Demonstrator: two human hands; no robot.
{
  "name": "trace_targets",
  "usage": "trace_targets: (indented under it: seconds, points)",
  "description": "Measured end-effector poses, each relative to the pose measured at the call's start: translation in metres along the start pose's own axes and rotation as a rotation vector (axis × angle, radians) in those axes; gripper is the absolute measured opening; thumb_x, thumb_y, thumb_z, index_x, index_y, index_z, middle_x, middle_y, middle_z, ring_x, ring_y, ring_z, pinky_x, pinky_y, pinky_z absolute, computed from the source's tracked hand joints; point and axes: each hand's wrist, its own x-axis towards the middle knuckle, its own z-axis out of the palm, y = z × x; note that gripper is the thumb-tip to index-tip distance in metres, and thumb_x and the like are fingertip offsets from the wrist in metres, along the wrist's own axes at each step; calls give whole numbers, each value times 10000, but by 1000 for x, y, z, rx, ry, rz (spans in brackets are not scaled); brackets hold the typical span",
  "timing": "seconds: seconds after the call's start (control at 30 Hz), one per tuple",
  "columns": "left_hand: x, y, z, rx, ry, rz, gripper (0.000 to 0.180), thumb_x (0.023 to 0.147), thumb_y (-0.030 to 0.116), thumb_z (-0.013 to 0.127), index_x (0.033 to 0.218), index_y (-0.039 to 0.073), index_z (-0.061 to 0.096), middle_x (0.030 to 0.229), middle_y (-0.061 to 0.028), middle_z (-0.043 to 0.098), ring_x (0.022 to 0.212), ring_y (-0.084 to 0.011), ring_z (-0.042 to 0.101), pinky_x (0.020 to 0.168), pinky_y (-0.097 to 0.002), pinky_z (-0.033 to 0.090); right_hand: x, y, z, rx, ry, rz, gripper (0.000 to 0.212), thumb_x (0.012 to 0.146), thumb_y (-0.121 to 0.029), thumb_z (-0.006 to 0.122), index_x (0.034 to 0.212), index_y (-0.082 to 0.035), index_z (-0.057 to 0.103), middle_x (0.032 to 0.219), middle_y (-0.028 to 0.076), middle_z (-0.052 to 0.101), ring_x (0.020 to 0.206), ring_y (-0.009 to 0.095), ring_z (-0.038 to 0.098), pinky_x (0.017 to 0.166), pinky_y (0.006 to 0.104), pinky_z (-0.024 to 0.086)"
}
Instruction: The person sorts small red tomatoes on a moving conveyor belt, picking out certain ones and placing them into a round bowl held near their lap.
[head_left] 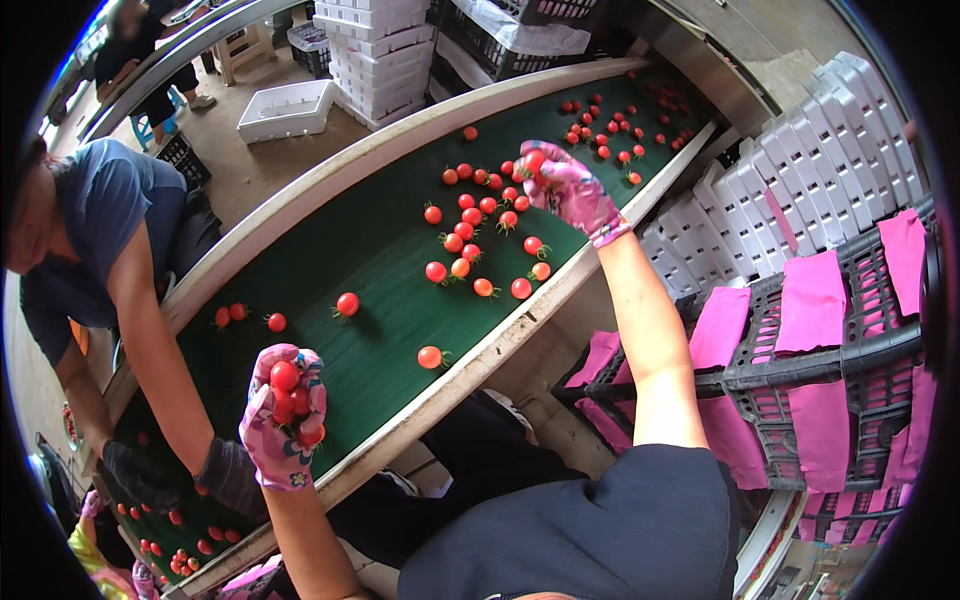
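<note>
held tomatoes: small round red cherry tomatoes bunched in left hand, lower left of frame; one more red tomato pinched by right hand, upper centre.
left hand: left hand in pink floral fabric glove, curled shut round a handful of tomatoes, palm facing up, over near edge of belt.
right hand: right hand in matching pink glove, arm stretched out, fingertips closed on the single tomato just above the cluster.
loose cluster: scattered red and orange cherry tomatoes lying on belt, centre of frame, some touching, some apart; second patch upper right.
surface: dark green conveyor belt surface with cream side rails, running lower left to upper right.
doing it well (judgement): pinch lightly, skins look soft; left hand looks full, so keep palm cupped and level or fruit rolls off; take strays first, reach short.
co-worker: person in blue shirt at left edge, dark-gloved hand down on belt just beside the left hand; keep clear.
surroundings: black plastic crate with pink paper liners right of frame; stacked white foam trays upper right; white boxes top centre.
</note>
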Motion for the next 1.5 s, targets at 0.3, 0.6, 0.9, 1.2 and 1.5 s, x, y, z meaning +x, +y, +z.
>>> trace_targets:
  seconds: [0.3, 0.6, 0.9, 1.2, 1.5]
  points:
    - [1, 1, -2, -17, -2, 34, 447, 883, 307, 616, 1203, 3, 544, 1041, -185, 614, 582, -163, 542, 417, -219, 372, 74, 31, 13, -1437, 126, -111, 326, 789, -227, 746, 1013, -20, 628, 866, 86, 668, 819, 180, 656, 728, 337, 532]
    - [2, 6, 9, -104, 53, -14, 417, 910, 282, 575, 1209, -8, 549, 1045, -199, 617, 664, -215, 593, 425, -233, 380, 64, 50, 58, -1015, 115, 152, 303, 838, -316, 729, 969, -48, 678, 797, 62, 644, 730, 168, 638, 684, 287, 510]
    - [22, -12, 10, -799, 204, 252, 422, 963, 344, 581, 1164, -26, 610, 1123, -225, 638, 945, -279, 605, 748, -351, 523, 21, 128, 246, 528, -169, 193, 236, 919, -221, 598, 1059, -35, 638, 872, 90, 643, 650, 145, 559, 585, 289, 452]
    - [41, -42, -2, -522, 37, 417, 412, 975, 406, 532, 1169, 61, 649, 1162, -147, 667, 1090, -265, 616, 1008, -409, 452, -13, 165, 315, -950, -33, -626, 367, 788, -214, 691, 1088, -11, 634, 1137, 157, 618, 1113, 323, 557, 986, 416, 440]
    - [12, -25, 19, -620, 98, 513, 442, 974, 439, 541, 1205, 72, 626, 1221, -114, 649, 1081, -266, 631, 981, -378, 491, -38, 141, 305, -810, -176, -872, 519, 817, -240, 717, 1264, -24, 565, 1354, 193, 498, 1311, 421, 418, 1091, 501, 356]
